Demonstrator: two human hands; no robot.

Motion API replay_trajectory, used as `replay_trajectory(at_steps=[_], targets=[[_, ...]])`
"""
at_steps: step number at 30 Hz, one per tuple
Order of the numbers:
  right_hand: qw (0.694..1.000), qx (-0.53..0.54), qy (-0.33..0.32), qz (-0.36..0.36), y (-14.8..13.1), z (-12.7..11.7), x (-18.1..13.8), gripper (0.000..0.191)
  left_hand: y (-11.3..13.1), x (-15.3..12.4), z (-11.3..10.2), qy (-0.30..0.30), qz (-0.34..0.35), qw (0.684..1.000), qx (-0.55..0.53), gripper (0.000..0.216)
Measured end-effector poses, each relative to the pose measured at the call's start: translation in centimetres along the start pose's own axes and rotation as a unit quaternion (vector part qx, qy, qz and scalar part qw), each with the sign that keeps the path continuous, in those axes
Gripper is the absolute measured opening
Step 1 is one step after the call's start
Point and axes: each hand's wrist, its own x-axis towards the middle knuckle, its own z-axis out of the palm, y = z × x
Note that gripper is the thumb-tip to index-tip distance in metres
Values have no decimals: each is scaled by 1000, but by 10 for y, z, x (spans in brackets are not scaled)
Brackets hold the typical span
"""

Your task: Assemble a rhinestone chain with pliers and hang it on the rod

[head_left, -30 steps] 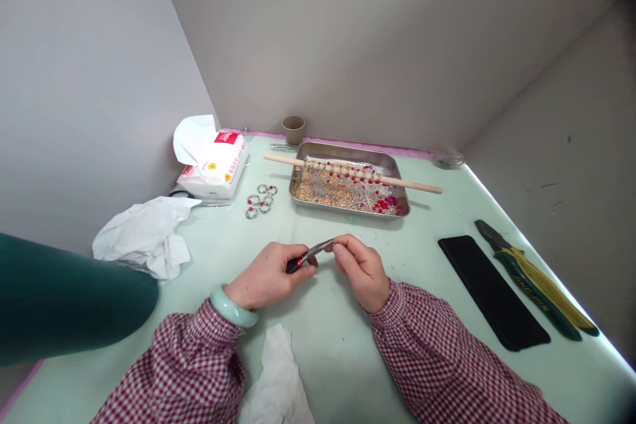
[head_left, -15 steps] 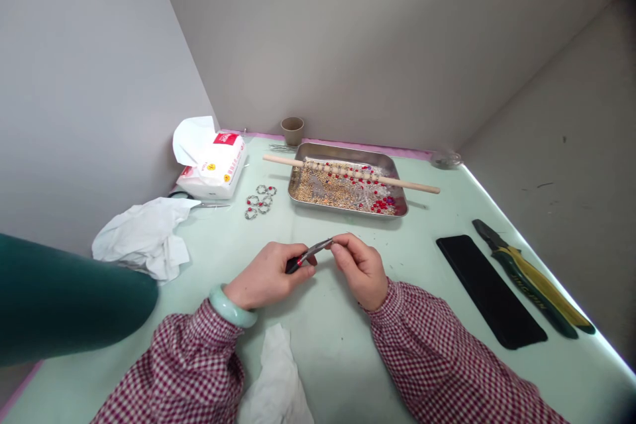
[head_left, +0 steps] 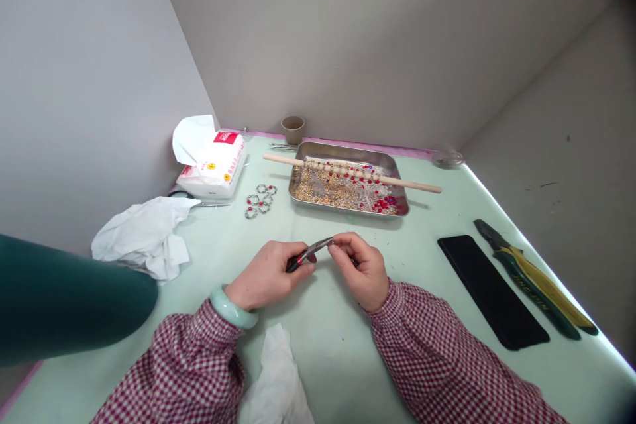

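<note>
Head view: pliers lie inside left grip, pointing toward right grip.

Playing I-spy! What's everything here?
Small pliers: 1, black, centre
Tray: 1, silver, back
Beads: many, mixed colours, in tray
Stick: 1, tan, across tray
Rings: several, silvery, beside tray
Cup: 1, brown, back
Wires: several, grey, back
Tissue pack: 1, white, left
Tool: 1, silver, left
Crumpled tissues: 2, white, left, front
Big pliers: 1, green, yellow, right
Slab: 1, black, right
Dish: 1, clear, right
Unclear thing: 1, green, left
Table: 1, green, underneath
Walls: 3, grey, around
Bangle: 1, green, front
Sleeves: 2, checked, front
Left hand: 1, centre
Right hand: 1, centre
</note>
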Motion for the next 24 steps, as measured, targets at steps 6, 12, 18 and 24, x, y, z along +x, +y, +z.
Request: replay_trajectory(at_steps=[6,12,18,24], targets=[[1000,1,-8,2,0,-1,-1,8,1,0,-1,-10,-2,1000,-6,21],[999,30,-38,2,0,-4,-1,10,1,0,-3,-29,-2,1000,-11,22],[997,59,-43,34,3,-3,0,14,2,0,-3,-20,5,1000,-8,23],[995,66,-57,52,-1,-4,-1,23,0,1,-3,-12,6,1000,-9,22]])
